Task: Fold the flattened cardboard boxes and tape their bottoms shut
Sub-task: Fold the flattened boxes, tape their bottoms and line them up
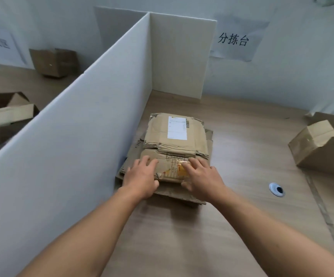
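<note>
- Both sets of fingers lie spread apart and nearly straight on the near flap of the top flattened box [174, 136]: the left fingers [147, 160] at its left end, the right fingers [199, 163] at its right.
- Each thumb sits at the flap's near edge; whether it hooks underneath cannot be told.
- Between the left hand [142, 175] and the right hand [204, 177] shows a patch of yellow tape [181, 169].
- Beyond the fingertips, a white label [177, 127] sits on the same box.
- Under the hands, this box tops a stack of flattened boxes [170, 193] on the wooden table [182, 240].
- Just left of the left hand stands a white divider panel [72, 126].
- Well off to the right of the right hand sits an assembled box [314, 145], with a cable grommet [276, 189] nearer.
</note>
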The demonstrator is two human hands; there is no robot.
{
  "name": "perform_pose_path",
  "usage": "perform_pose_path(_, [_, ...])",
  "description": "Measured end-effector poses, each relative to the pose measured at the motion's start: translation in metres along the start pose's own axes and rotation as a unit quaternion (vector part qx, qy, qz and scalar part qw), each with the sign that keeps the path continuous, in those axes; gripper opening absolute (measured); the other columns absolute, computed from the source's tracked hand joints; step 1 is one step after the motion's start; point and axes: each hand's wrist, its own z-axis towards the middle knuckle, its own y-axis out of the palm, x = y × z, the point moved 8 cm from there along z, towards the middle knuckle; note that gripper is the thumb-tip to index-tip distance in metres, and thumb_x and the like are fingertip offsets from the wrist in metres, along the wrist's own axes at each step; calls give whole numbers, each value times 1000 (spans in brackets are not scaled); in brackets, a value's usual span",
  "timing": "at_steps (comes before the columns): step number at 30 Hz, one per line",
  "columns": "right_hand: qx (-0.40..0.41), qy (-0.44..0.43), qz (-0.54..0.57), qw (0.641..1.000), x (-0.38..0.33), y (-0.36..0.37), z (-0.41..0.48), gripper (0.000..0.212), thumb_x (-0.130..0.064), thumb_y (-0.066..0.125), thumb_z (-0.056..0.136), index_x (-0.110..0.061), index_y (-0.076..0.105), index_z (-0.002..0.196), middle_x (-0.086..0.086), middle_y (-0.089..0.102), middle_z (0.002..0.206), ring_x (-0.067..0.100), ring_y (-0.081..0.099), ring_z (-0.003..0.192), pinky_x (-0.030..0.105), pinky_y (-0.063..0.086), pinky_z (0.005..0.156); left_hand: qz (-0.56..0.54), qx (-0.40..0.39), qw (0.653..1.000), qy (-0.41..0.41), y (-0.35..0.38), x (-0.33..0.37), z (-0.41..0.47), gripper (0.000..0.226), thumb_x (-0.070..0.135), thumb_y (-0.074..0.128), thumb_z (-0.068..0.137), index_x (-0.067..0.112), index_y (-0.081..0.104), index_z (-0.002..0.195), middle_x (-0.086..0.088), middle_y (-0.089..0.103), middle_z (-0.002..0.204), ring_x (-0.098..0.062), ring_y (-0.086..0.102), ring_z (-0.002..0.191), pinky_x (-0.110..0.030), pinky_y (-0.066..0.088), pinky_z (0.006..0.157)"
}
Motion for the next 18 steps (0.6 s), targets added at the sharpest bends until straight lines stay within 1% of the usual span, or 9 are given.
perform_pose_path(2, [-21, 18, 27, 999, -6, 17, 10, 81, -56, 57, 92, -34, 11, 155, 0, 7, 165, 26, 0, 152, 52, 27, 114, 8, -3, 1000, 4, 12, -7, 2, 76, 37, 62, 90, 35, 20, 153, 3, 13, 160, -23, 18, 145, -45, 29, 113])
perform_pose_path(3, [-32, 28, 34, 999, -8, 26, 14, 86, -57, 57, 91, -37, 5, 155, -1, 0, 166, 25, -4, 153, 53, 23, 116, 16, 2, 1000, 9, 16, -10, 3, 77, 35, 62, 91, 35, 18, 154, 3, 9, 162, -22, 15, 146, -45, 27, 114])
perform_pose_path(5, [-45, 42, 32, 998, -9, 40, 18, 91, -58, 59, 89, -42, -1, 155, -1, -3, 166, 25, -4, 153, 56, 21, 116, 32, 16, 999, 23, 20, -16, 5, 74, 34, 60, 93, 35, 19, 154, 5, 10, 163, -21, 16, 146, -42, 27, 114])
perform_pose_path(7, [-45, 46, 17, 998, -8, 49, 18, 91, -56, 60, 89, -41, 0, 155, 1, 4, 165, 25, 4, 151, 55, 27, 112, 29, 22, 999, 26, 23, -22, 4, 71, 37, 59, 94, 34, 21, 154, 6, 16, 162, -20, 21, 145, -42, 29, 113])
perform_pose_path(10, [-20, 27, -25, 999, -11, 50, 18, 71, -43, 59, 93, -33, 22, 152, 8, 30, 153, 31, 29, 141, 48, 44, 95, -5, 16, 1000, 6, 25, -29, -4, 69, 41, 57, 95, 32, 22, 154, 5, 19, 161, -21, 24, 145, -43, 29, 114])
perform_pose_path(12, [10, 12, -60, 998, -15, 40, 13, 60, -29, 68, 86, -24, 41, 139, 15, 51, 132, 39, 50, 120, 49, 53, 74, -37, 19, 999, -2, 20, -29, -12, 69, 42, 56, 95, 29, 22, 153, 4, 21, 161, -23, 26, 143, -41, 31, 114])
perform_pose_path(14, [49, 25, -88, 995, -10, 22, 3, 54, -17, 74, 74, -19, 52, 124, 18, 61, 112, 43, 61, 99, 47, 52, 56, -89, 53, 995, -3, 5, -25, -21, 69, 43, 56, 93, 25, 28, 153, 2, 27, 158, -25, 32, 139, -39, 33, 113])
perform_pose_path(16, [110, 40, -69, 991, -3, -11, -16, 45, -13, 67, 75, -20, 52, 116, 15, 64, 104, 41, 62, 95, 47, 51, 56, -191, 108, 976, 3, -16, -18, -38, 70, 44, 55, 85, 18, 40, 148, -2, 40, 149, -25, 40, 135, -35, 34, 113])
perform_pose_path(18, [181, 37, -31, 982, 4, -50, -42, 35, -12, 55, 75, -20, 54, 110, 10, 65, 97, 38, 63, 91, 45, 51, 59, -284, 159, 946, 3, -34, -12, -57, 69, 41, 57, 79, 13, 49, 142, -2, 48, 141, -20, 45, 132, -25, 30, 111])
